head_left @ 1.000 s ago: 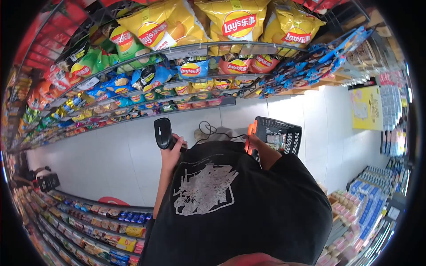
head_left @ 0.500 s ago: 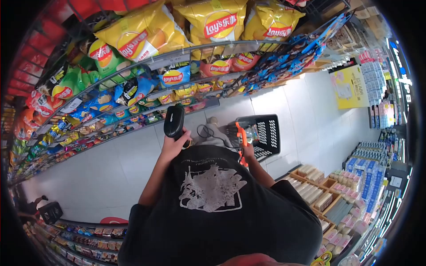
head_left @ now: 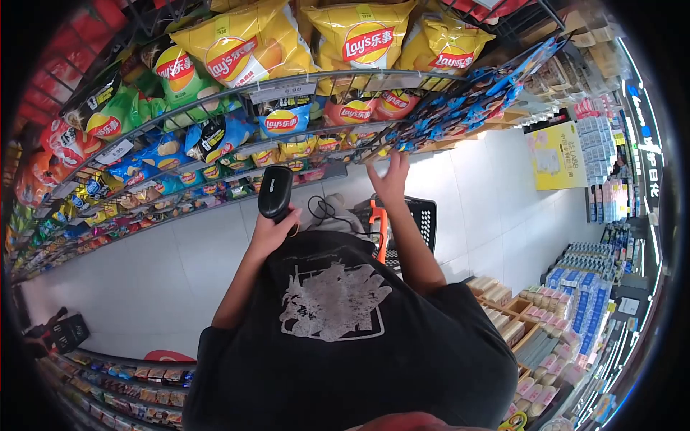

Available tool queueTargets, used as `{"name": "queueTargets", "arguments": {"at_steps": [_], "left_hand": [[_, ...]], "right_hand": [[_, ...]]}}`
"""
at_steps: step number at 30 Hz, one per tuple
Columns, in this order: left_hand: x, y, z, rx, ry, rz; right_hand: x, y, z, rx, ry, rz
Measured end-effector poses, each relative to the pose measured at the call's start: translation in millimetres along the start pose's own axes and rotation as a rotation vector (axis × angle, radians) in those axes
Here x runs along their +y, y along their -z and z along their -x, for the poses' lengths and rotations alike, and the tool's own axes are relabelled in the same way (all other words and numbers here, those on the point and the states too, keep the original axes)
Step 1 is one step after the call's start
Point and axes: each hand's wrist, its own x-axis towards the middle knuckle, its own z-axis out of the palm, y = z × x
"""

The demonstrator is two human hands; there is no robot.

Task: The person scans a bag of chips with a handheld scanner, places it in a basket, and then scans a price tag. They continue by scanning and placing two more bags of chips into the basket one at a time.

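My left hand [head_left: 273,231] is wrapped around the grip of a black handheld barcode scanner [head_left: 276,191], held upright in front of my shirt. A dark cable [head_left: 325,210] loops beside it. Raised with fingers apart and holding nothing, my right hand [head_left: 390,183] is just below the lower rows of the snack shelf. Blue hanging snack packs [head_left: 460,100] are beyond its fingertips. Under my right forearm stands a black shopping basket [head_left: 425,219] with an orange handle [head_left: 380,228], partly hidden by the arm.
Yellow chip bags [head_left: 365,39] line the wire shelf [head_left: 215,97] ahead, with smaller bags on tiers below. To the right are a yellow box [head_left: 555,159] and wooden crates [head_left: 516,307] of packaged goods. Tiled floor [head_left: 489,208] runs between. A dark bag [head_left: 68,332] is at far left.
My right hand has let go of the basket's orange handle and moved up toward the shelf, its fingers spreading. My left hand still holds the scanner, nearly in place.
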Motion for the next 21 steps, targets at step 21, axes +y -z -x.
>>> {"name": "queueTargets", "arguments": {"at_steps": [21], "left_hand": [[-1,42,74,0.404,-0.153,0.089]], "right_hand": [[-83,-64,-138,0.027,-0.109,-0.167]]}}
